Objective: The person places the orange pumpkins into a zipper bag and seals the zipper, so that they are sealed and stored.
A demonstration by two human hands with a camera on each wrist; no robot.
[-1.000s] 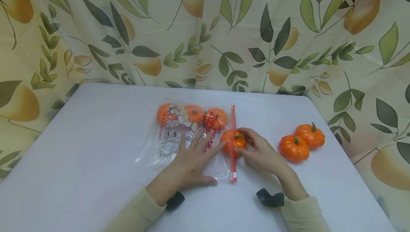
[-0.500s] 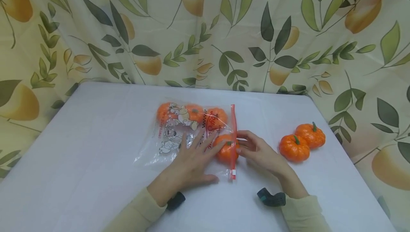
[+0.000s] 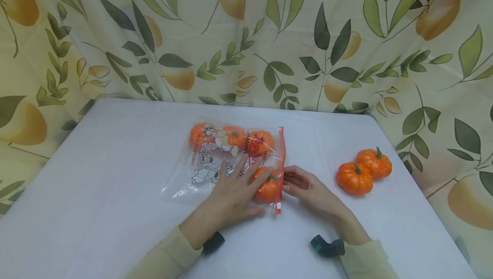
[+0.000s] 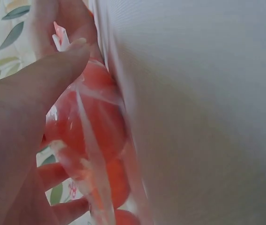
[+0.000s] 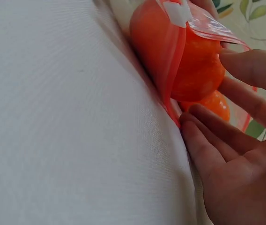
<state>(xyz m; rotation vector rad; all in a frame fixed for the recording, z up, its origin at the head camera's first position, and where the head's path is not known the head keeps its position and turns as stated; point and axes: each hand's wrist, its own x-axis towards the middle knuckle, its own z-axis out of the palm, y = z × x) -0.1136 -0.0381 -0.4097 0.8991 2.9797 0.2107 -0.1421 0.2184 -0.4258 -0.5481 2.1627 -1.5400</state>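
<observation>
A clear zip bag (image 3: pixel 181 191) with a red slider strip (image 3: pixel 282 150) lies on the table, printed with cartoon animals. Three small orange pumpkins (image 3: pixel 264 143) show through its far part. Another pumpkin (image 3: pixel 266 192) sits just inside the mouth at the right, partly behind my left fingers. My left hand (image 3: pixel 233 197) lies spread over the bag, its fingers reaching onto this pumpkin through the film. At the mouth is my right hand (image 3: pixel 316 195); in the right wrist view its thumb and forefinger touch the side of the pumpkin (image 5: pixel 198 70), the other fingers near the red strip.
Two more orange pumpkins (image 3: pixel 355 179) with green stems sit together to the right of my right hand. A white cloth covers the table (image 3: pixel 115 150). Behind the table hangs a leaf-and-fruit patterned curtain (image 3: pixel 246 39).
The pumpkin at the mouth has moved left and nearer me, past the red strip into the bag. My right hand has followed it from a grip round it to fingertips at its side.
</observation>
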